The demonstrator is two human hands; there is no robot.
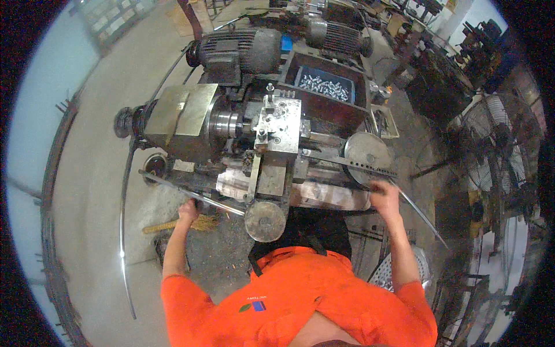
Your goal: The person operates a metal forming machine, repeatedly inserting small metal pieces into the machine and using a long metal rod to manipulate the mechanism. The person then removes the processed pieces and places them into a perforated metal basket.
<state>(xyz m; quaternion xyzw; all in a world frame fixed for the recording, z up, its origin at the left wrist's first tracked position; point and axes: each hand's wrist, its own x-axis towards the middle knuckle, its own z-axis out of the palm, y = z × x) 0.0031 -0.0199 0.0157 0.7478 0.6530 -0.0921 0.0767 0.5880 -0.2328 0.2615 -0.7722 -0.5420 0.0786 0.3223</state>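
Observation:
A lathe-like machine stands before me, with a metal chuck [223, 124] beside a bright steel tool block [280, 125]. My left hand [188, 210] is closed just below a long metal rod [214, 199]; whatever lies in its fingers is hidden. That rod meets a round metal disc [265, 221] close to my body. On the right, my right hand [384, 195] curls at the lower edge of a larger round handwheel [368, 156]. A flat bar with holes [352, 163] crosses this wheel, and a thin rod [421, 214] slants away beside the hand. Its grip is partly hidden.
Behind the tool block, a blue tray [324, 84] of small metal pieces sits in a metal box. Electric motors [243, 51] stand farther back. A large fan [491, 139] is at right. A straw broom [199, 224] lies on the floor at left.

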